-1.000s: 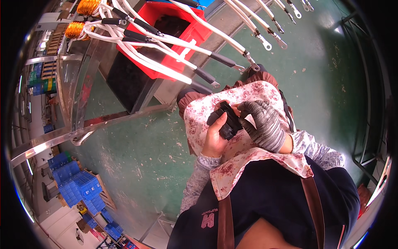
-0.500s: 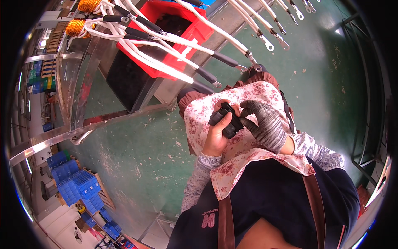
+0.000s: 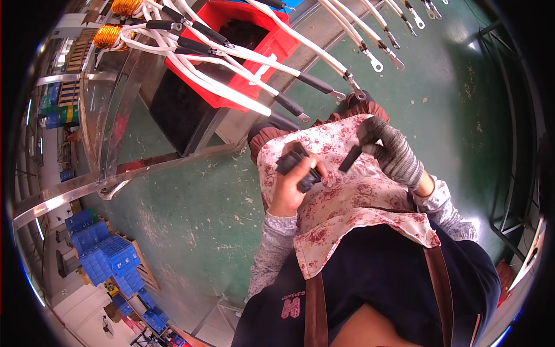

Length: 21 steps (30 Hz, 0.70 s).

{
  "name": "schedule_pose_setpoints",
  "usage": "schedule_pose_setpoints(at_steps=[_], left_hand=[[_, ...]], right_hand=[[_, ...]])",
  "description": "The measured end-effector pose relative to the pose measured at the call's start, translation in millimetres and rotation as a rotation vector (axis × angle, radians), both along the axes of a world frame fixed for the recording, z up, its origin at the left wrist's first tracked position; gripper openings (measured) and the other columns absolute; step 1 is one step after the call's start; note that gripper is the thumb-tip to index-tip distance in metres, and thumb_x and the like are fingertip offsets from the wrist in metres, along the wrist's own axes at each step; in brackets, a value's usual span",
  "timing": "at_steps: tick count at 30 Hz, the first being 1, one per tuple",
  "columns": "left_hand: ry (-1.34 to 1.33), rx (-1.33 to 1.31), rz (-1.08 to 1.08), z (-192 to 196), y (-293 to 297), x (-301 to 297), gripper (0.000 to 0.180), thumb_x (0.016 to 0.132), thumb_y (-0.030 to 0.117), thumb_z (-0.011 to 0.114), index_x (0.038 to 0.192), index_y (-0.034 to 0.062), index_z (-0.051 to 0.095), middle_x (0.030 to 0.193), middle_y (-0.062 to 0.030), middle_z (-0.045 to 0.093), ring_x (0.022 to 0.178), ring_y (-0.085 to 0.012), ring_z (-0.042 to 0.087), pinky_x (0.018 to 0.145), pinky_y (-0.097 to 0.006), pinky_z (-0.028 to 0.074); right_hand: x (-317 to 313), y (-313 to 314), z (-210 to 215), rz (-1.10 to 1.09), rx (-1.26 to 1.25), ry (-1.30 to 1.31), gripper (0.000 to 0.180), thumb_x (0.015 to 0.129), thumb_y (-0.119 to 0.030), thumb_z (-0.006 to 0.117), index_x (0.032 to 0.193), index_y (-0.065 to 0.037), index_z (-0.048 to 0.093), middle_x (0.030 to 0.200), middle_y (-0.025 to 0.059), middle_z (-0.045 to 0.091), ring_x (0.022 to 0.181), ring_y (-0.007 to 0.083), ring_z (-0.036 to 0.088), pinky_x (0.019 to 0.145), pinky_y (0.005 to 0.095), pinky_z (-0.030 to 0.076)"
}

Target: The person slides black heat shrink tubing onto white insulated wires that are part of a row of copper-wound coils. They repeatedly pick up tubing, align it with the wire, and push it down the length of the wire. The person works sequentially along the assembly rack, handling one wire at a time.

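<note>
My left hand (image 3: pixel 287 194) is closed around a bundle of short black sleeve pieces (image 3: pixel 293 163), like the black sleeves on the cables. My right hand (image 3: pixel 399 156), in a grey striped fingerless covering, pinches a single black sleeve piece (image 3: pixel 350 158), tilted and apart from the bundle. Both hands are over the flowered apron (image 3: pixel 341 191) on my lap. Ahead hang white cables (image 3: pixel 228 99) with metal ring terminals (image 3: pixel 359 93); several carry black sleeves (image 3: pixel 315 82) near their ends.
A red bin (image 3: pixel 277 46) with dark contents stands beyond the cables, on a metal frame (image 3: pixel 173 160). Copper-coloured coils (image 3: pixel 108 37) lie at the upper left. Blue crates (image 3: pixel 110 260) are stacked at the left on the green floor (image 3: pixel 173 231). Dark metal rails run along the right.
My hands have moved apart, the left one leftward with the bundle, the right one to the right. One sleeve piece is now separate in my right hand.
</note>
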<state>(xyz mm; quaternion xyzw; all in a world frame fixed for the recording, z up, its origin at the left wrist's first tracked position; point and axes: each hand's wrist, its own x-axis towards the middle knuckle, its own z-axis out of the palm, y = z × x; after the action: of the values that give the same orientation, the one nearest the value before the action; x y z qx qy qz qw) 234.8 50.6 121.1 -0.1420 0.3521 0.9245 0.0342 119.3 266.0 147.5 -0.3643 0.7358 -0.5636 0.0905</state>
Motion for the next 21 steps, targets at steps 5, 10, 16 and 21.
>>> schedule_pose_setpoints(at_steps=[5, 10, 16, 21], left_hand=[[0.019, -0.143, -0.167, -6, 32, 1, 0.068, 0.069, 0.006, 0.081, 0.125, 0.0092, 0.042, 0.097, -0.0018, 0.060, 0.088, -0.0122, 0.059, 0.082, -0.025, 0.047], [-0.081, -0.152, -0.325, 5, 42, 3, 0.058, 0.071, 0.001, 0.076, 0.120, 0.0067, 0.046, 0.096, -0.0028, 0.062, 0.090, -0.0126, 0.060, 0.083, -0.026, 0.048], [-0.118, -0.101, -0.372, 7, 44, 10, 0.042, 0.074, 0.004, 0.073, 0.113, 0.0044, 0.057, 0.103, -0.0041, 0.063, 0.093, -0.0141, 0.061, 0.084, -0.029, 0.048], [0.313, -0.749, -0.517, -6, 29, 20, 0.047, 0.079, 0.008, 0.068, 0.124, 0.0049, 0.053, 0.122, -0.0068, 0.054, 0.113, -0.0150, 0.050, 0.097, -0.032, 0.041]], right_hand=[[9, -14, 10, 0.190, 0.132, -0.072, 0.023, 0.075, 0.006, 0.061, 0.095, -0.002, 0.056, 0.081, 0.0057, 0.058, 0.075, 0.0208, 0.057, 0.070, 0.0320, 0.048], [7, -18, 14, 0.299, 0.160, -0.026, 0.022, 0.079, -0.004, 0.065, 0.100, -0.002, 0.058, 0.089, 0.0085, 0.061, 0.083, 0.0261, 0.060, 0.075, 0.0351, 0.049], [7, -39, -15, 0.579, -0.139, -0.123, 0.034, 0.087, -0.025, 0.064, 0.114, -0.003, 0.059, 0.106, 0.0156, 0.062, 0.099, 0.0300, 0.060, 0.087, 0.0383, 0.047], [31, -32, -27, 0.545, -0.158, -0.157, 0.032, 0.088, -0.018, 0.063, 0.115, -0.003, 0.058, 0.108, 0.0132, 0.060, 0.100, 0.0274, 0.059, 0.088, 0.0380, 0.047]])
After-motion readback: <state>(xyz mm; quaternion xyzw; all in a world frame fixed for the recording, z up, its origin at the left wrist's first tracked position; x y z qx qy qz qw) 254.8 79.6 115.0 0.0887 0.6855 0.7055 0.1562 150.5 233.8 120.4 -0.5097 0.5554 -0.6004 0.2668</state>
